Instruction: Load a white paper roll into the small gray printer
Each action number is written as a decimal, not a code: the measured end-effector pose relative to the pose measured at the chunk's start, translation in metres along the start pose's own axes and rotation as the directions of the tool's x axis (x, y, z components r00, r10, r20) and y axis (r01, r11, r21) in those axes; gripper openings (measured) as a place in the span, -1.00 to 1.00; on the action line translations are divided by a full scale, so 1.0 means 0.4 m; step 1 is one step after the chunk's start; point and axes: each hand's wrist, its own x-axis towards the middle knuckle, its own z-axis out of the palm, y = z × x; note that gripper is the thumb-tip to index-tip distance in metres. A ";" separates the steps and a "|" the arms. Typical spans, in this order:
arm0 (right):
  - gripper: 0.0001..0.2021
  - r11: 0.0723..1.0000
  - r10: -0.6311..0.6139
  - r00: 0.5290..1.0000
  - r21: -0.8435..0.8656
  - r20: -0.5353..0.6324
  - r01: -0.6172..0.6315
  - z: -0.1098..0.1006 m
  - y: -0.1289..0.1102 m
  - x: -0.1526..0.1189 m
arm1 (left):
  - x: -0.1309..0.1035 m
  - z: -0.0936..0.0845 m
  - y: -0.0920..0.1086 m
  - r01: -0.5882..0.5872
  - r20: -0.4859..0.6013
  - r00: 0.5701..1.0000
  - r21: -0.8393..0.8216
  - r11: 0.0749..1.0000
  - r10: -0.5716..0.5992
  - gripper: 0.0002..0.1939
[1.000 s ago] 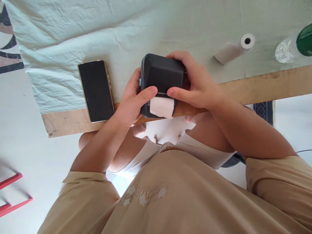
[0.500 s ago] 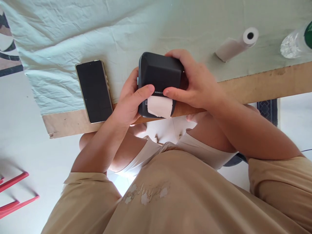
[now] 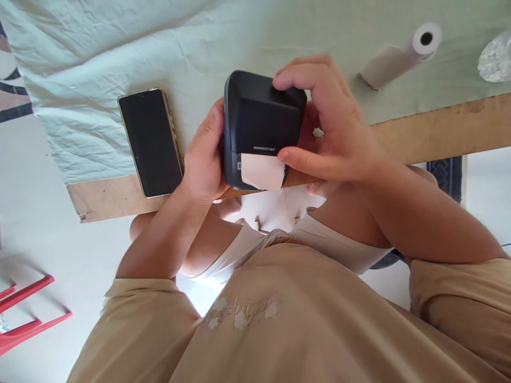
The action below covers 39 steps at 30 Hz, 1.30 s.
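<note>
Printer (image 3: 263, 119) by table edge (image 3: 439, 130), cloth (image 3: 199, 32) toward twelve o'clock
Left hand (image 3: 205, 157) clasps its nine-o'clock side; right hand (image 3: 337, 119) spreads across three

A phone (image 3: 150, 142) (its screen dark) lies across the pale green cloth (image 3: 91, 58) and bare table edge (image 3: 107, 199); red bars (image 3: 35, 292) show at lower left.
</note>
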 end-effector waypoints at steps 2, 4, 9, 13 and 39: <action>-0.41 1.000 -0.029 1.000 -0.005 0.008 0.029 0.002 0.002 -0.003 | -0.001 -0.006 0.001 -0.030 -0.010 1.000 0.000 1.000 0.030 -0.57; -0.39 0.999 -0.035 0.999 -0.005 0.015 0.035 0.005 0.006 -0.004 | -0.003 -0.004 -0.001 -0.078 -0.031 0.997 -0.003 0.997 0.077 -0.61; -0.28 0.997 -0.044 0.999 -0.063 0.021 0.045 0.006 0.012 -0.003 | -0.007 0.031 0.006 -0.131 -0.126 0.984 -0.031 0.991 0.126 -0.47; -0.29 0.997 -0.043 0.998 -0.067 0.050 0.046 0.000 0.011 0.002 | -0.008 0.036 0.024 -0.047 -0.106 0.994 -0.053 0.997 0.041 -0.52; -0.47 0.977 0.024 0.982 -0.205 -0.188 -0.063 -0.020 -0.030 -0.013 | -0.003 -0.003 0.004 -0.090 0.032 0.995 -0.027 0.996 0.091 -0.44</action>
